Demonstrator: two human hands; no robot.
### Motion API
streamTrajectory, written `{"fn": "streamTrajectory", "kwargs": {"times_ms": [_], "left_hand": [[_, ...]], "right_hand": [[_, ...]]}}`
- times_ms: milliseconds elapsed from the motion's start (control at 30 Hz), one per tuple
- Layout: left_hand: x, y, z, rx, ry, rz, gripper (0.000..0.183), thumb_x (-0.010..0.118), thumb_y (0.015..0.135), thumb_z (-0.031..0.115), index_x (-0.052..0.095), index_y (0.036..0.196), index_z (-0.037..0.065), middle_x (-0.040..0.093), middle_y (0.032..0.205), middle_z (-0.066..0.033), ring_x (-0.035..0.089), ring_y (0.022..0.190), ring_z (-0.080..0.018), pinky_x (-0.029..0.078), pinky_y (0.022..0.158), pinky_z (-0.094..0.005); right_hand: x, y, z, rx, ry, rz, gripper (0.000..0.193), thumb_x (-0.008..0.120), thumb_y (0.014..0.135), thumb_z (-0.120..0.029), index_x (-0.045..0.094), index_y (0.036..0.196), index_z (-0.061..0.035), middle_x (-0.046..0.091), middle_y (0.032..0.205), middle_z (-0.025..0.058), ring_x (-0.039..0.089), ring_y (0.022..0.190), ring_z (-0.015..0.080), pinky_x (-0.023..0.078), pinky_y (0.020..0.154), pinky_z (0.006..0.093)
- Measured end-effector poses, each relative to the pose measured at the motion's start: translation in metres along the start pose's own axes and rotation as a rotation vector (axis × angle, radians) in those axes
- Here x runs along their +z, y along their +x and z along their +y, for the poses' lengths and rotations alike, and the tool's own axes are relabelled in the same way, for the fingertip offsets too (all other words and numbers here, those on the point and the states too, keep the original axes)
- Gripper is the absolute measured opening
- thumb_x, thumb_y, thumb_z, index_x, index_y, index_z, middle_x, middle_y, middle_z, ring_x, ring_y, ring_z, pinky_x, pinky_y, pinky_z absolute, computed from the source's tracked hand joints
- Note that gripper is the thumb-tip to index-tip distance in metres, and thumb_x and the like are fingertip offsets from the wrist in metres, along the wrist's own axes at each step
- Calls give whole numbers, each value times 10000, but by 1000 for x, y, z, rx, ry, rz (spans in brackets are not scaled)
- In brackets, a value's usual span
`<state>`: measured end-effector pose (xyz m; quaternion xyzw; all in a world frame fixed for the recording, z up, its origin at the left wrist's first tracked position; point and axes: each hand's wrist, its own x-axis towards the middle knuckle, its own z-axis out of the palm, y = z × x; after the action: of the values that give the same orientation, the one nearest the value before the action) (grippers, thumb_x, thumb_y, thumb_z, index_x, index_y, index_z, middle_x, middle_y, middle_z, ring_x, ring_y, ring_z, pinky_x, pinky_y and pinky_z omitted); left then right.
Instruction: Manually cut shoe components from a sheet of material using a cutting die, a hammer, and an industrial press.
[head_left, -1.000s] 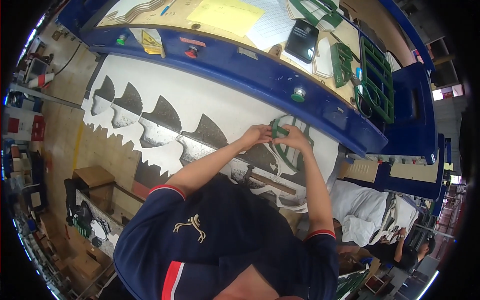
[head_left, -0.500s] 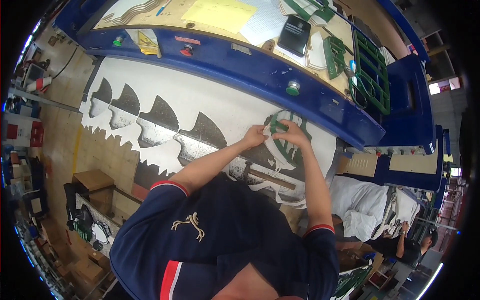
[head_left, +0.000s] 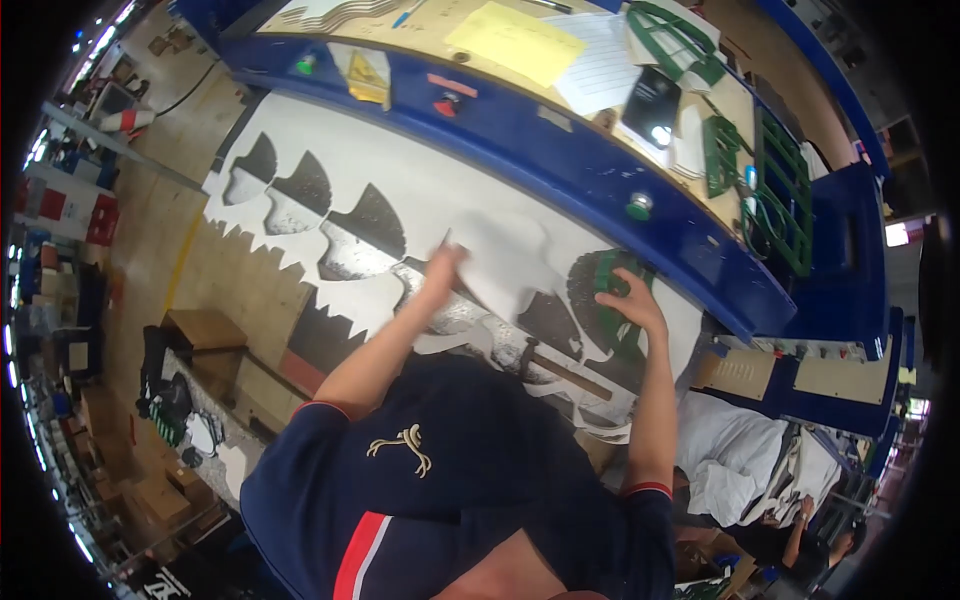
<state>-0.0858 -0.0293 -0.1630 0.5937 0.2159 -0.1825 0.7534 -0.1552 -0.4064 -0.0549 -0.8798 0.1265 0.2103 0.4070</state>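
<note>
My left hand point(head_left: 438, 272) pinches a white cut piece point(head_left: 497, 258), which is smeared by motion and hangs over the white sheet. At the sheet's right part, my right hand point(head_left: 636, 303) is curled with thumb and fingers on the rim of a green cutting die point(head_left: 606, 290). The die lies on the white sheet point(head_left: 440, 170), over dark metal. Several fin-shaped holes in the sheet bare a dark and silvery surface point(head_left: 372, 222). Nearer my body lies a hammer with a wooden handle point(head_left: 575, 378).
A blue machine beam point(head_left: 530, 140) with green and red buttons crosses behind the sheet. On the shelf above lie a yellow paper point(head_left: 515, 45), a phone point(head_left: 652, 112) and more green dies point(head_left: 782, 190). White material point(head_left: 735, 450) is heaped at right, near another person.
Both hands were together at the green die with the white piece. My left hand has moved left, carrying the piece away, while my right stays at the die. The view has shifted.
</note>
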Motion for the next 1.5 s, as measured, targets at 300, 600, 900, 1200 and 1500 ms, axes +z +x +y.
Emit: {"fn": "streamTrajectory", "kwargs": {"times_ms": [300,600,900,1200,1500], "left_hand": [[-268,81,143,220,287,252,479,593,765,178,554,1202,-14,641,1034,-106,601,885,-214,493,752,-359],[-422,161,212,219,738,631,671,641,737,207,448,1320,-63,611,1111,-224,596,1018,-308,487,854,-466],[-142,124,129,1113,1260,-297,732,797,772,320,492,1396,93,373,1513,-182,296,1419,-409,229,1164,-549],[-8,119,85,853,1411,-623,1273,872,522,551,283,1527,39,172,1630,-123,40,1513,-358,-17,1182,-603],[0,91,65,887,1428,-623,1189,852,581,523,307,1510,17,213,1618,-110,60,1515,-335,1,1198,-578]], "right_hand": [[94,64,-142,-57,-397,-55,839,767,654,-572,623,1229,22,664,1137,275,643,1096,379,507,953,395],[179,147,-176,-27,-552,222,917,701,690,-718,559,1226,13,594,1244,171,557,1154,362,496,952,456],[122,63,-49,-86,19,707,385,606,865,-61,582,1249,-66,597,1133,217,576,1058,393,458,924,449],[116,49,-28,-40,-306,470,723,844,717,-340,579,1369,-171,436,1264,110,390,1202,302,302,1003,416],[121,38,20,-260,-167,580,586,843,731,-329,675,1245,-105,494,1209,80,445,1142,271,346,987,405]]}}
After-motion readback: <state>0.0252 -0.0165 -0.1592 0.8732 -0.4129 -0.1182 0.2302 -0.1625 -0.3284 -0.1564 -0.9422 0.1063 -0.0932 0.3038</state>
